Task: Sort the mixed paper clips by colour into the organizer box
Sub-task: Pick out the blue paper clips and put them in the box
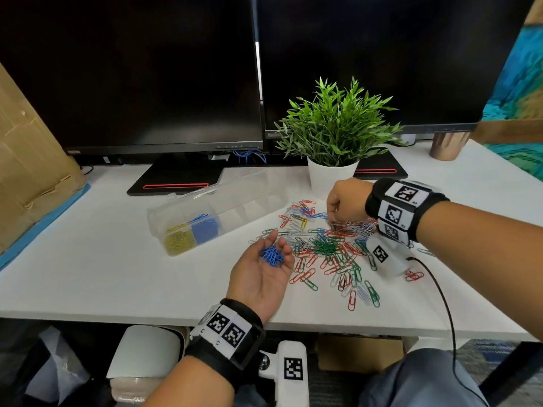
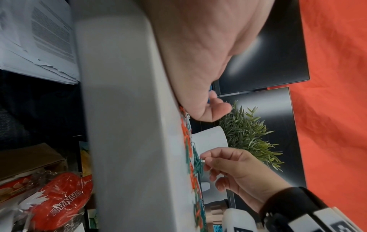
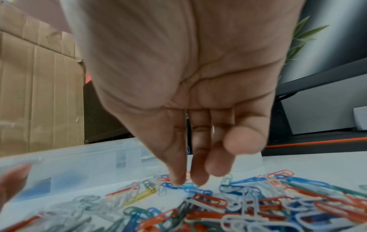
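A clear organizer box [image 1: 235,198] lies open at centre-left of the white desk; its near end holds yellow clips [image 1: 179,240] and blue clips [image 1: 207,227]. To its right spreads the mixed clip pile [image 1: 326,251] [image 3: 228,202] of red, green, white and blue. My left hand [image 1: 280,245] [image 2: 210,109] rests palm up at the pile's left edge, a small bunch of blue clips [image 1: 271,255] lying in its cupped fingers. My right hand [image 1: 333,221] [image 3: 186,182] [image 2: 202,157] points down at the pile's far side, thumb and forefinger pinching a blue clip [image 3: 190,186] on the desk.
A potted plant [image 1: 332,171] stands just behind my right hand. Two dark monitors [image 1: 147,69] line the back of the desk. A cardboard box [image 1: 26,160] is at the left, a copper cup [image 1: 448,146] back right, and a black cable [image 1: 440,292] trails over the right front edge.
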